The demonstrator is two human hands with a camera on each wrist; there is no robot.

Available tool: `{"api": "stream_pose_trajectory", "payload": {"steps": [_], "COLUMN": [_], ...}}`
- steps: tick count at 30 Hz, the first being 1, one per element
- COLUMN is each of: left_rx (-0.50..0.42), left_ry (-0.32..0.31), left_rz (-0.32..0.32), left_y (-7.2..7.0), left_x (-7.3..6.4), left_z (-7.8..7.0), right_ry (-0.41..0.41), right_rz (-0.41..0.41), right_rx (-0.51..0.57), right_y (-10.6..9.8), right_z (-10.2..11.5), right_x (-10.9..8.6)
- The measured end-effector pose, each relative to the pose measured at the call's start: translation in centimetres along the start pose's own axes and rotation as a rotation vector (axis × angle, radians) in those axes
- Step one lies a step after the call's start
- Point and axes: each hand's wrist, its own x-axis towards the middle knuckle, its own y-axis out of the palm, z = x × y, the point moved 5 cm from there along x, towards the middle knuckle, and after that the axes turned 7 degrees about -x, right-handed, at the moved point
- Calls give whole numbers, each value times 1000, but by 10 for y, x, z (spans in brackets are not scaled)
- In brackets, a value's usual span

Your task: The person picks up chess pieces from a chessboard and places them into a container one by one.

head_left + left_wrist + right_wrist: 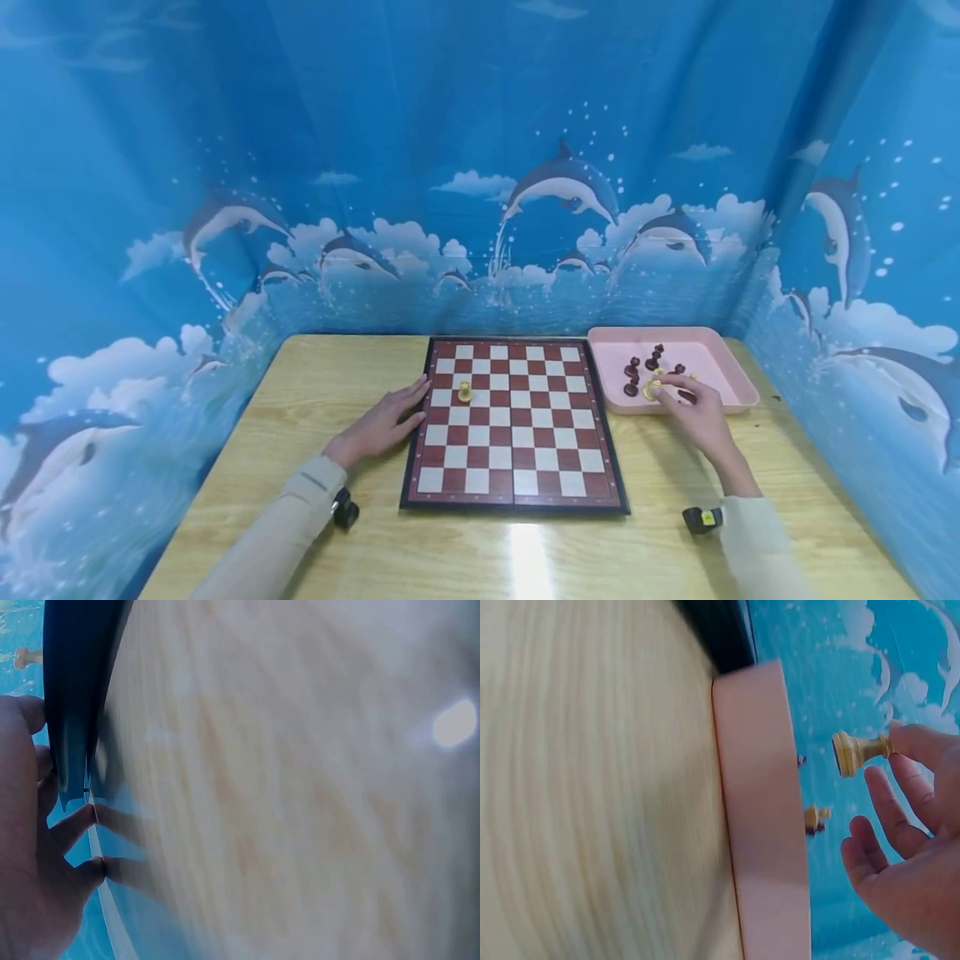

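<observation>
My right hand (pixel 701 421) pinches a pale yellow chess piece (pixel 855 754) by its narrow top, between thumb and finger, its wide base pointing away from the fingertips. That hand is over the pink tray (pixel 738 375), where several dark brown chess pieces (pixel 632 367) lie or stand beside it. Parts of other pale pieces show near my fingers, mostly hidden by the hand. My left hand (pixel 382 423) rests on the table with its fingers extended, touching the left edge of the chessboard (pixel 525 482). One pale yellow chess piece (pixel 465 392) stands on the board's left half.
The board lies unfolded with a seam down its middle, and the tray sits against its right side. Underneath is a pale wooden table (pixel 360 542). A blue curtain (pixel 420 125) printed with dolphins surrounds the back and sides. Each wrist wears a small black camera (pixel 702 520).
</observation>
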Motion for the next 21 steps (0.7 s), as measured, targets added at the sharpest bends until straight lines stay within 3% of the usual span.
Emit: {"api": "stream_pose_trajectory", "payload": {"steps": [11, 21], "left_rx": [-6, 3], "left_ry": [-9, -9], "left_rz": [-13, -9], "left_y": [-1, 1], "left_x": [3, 2], "left_z": [-2, 0], "right_ry": [36, 48], "right_rz": [-71, -111], "right_rx": [-61, -53], "right_y": [-25, -28], "right_z": [-39, -65], "right_x": [15, 30]}}
